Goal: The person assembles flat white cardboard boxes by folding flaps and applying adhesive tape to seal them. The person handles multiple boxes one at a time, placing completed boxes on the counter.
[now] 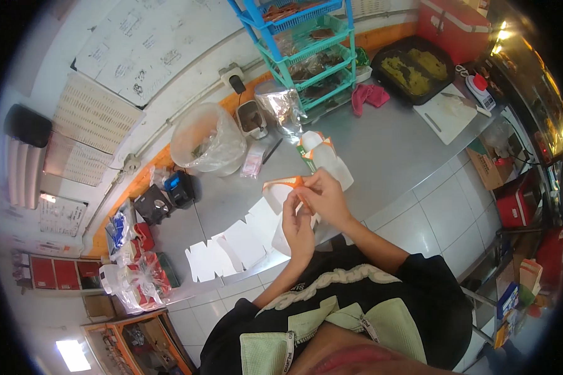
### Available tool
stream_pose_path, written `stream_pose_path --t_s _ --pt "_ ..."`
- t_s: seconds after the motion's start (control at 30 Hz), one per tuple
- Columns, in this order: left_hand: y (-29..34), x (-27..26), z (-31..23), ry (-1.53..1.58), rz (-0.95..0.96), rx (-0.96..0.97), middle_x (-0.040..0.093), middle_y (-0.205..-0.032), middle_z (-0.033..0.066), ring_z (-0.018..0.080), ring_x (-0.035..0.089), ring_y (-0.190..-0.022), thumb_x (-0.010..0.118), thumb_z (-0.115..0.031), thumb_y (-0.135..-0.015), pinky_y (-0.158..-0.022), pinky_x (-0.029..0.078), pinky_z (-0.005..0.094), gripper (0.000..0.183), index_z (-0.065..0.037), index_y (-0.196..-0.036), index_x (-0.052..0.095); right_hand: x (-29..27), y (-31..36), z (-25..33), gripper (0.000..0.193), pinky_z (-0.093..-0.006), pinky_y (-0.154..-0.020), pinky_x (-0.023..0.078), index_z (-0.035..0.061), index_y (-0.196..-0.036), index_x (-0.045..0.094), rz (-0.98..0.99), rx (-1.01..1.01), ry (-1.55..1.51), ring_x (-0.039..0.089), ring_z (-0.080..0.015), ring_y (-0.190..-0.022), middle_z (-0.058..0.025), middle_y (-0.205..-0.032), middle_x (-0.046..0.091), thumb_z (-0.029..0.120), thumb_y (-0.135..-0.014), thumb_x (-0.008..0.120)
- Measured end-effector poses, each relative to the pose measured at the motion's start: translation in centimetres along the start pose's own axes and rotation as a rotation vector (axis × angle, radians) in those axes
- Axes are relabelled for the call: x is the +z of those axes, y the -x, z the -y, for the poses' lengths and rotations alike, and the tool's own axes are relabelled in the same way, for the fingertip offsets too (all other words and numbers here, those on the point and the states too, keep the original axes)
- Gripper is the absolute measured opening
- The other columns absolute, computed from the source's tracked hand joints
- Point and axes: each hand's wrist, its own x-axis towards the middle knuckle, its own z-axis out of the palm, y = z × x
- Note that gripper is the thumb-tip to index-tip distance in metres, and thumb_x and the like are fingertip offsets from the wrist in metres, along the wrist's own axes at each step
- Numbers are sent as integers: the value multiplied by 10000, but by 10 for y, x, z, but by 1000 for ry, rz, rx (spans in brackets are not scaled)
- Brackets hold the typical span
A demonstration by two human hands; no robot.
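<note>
My left hand (299, 226) and my right hand (329, 199) meet over the near edge of the metal table. Between their closed fingers is the orange edge of a white and orange paper carton (273, 190); my fingers hide part of it. Just beyond my right hand sit several folded cartons (339, 169), white with orange and green print, partly tucked together. To the left of my left hand, flat white carton blanks (244, 240) lie overlapped in a row along the table's near edge.
Behind the cartons stand a foil bag (280, 106), a plastic-lined bin (207, 140) and a blue and green tiered rack (313, 59). A black tray (413, 69) of yellowish food and a white cutting board (447, 115) with a knife are at the right. The metal table (388, 150) runs under everything.
</note>
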Motion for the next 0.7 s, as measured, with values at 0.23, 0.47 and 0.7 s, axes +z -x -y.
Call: stream_pose_path --t_s 0.23,0.47,0.7 --pt "-8 -11 -9 63 292 -359 590 -1320 133 199 550 -1213 462 -10 -926 -1017 422 315 443 69 -1360 507 -4 -2 -2 168 -251 -449 384 19 -931 652 -174 174 -49 491 -49 -559 -2 -715 598 177 -975 611" --pt "-42 -22 -50 -787 5 447 667 -850 155 237 646 -744 605 -113 -939 -659 486 355 169 12 -1035 665 -26 -12 -23 210 -264 -336 318 38 -857 615 -213 -3 -109 432 -75 -355 27 -515 477 210 -978 619" --pt "-50 -59 -5 -824 -133 582 500 -451 103 207 559 -448 627 -204 -951 -465 417 368 368 -7 -641 610 -46 3 -42 227 -320 -835 484 9 -1079 627 226 54 174 606 -163 -965 -93 -955 642 203 -962 638"
